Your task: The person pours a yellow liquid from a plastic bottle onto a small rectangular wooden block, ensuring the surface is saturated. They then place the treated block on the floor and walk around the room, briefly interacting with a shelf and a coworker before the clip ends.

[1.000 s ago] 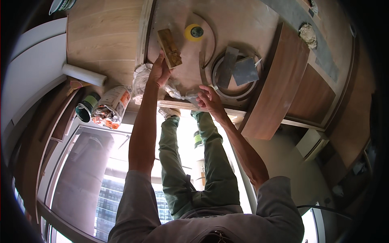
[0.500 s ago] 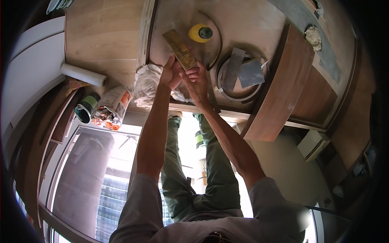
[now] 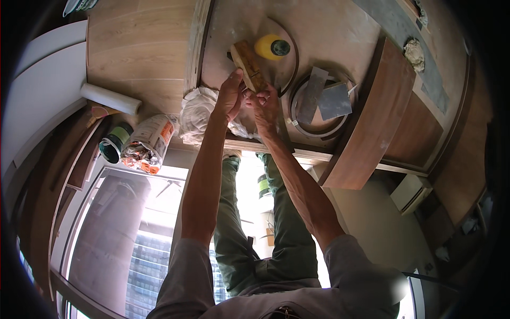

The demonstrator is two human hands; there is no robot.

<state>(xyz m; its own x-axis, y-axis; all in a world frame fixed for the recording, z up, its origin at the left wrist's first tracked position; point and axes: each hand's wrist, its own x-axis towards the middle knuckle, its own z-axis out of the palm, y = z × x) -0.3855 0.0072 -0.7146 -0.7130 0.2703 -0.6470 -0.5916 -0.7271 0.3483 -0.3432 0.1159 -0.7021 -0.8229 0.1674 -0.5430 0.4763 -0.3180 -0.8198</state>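
Note:
A yellowish wooden hand plane [image 3: 247,63] with a dark slot across it is held tilted over the workbench [image 3: 228,26]. My left hand [image 3: 231,93] grips its near left side, with the thumb laid along the wood. At the near end, my right hand [image 3: 264,106] has its fingers curled round the plane; some fingertips are hidden. Just beyond the plane, to its right, stands a yellow bottle [image 3: 270,47] with a dark round top. A crumpled white cloth [image 3: 197,114] lies beside my left wrist.
Right of my hands, grey abrasive sheets [image 3: 335,101] lie on coiled edging strip [image 3: 294,112]. A curved brown board [image 3: 372,122] overhangs the bench's near edge. Leftward are a white roll [image 3: 110,99], a dark green can [image 3: 110,151] and an open bag [image 3: 151,139].
The plane has turned in my hands, now showing its side edge more. My left thumb has moved up onto the wood. The whole view has shifted slightly.

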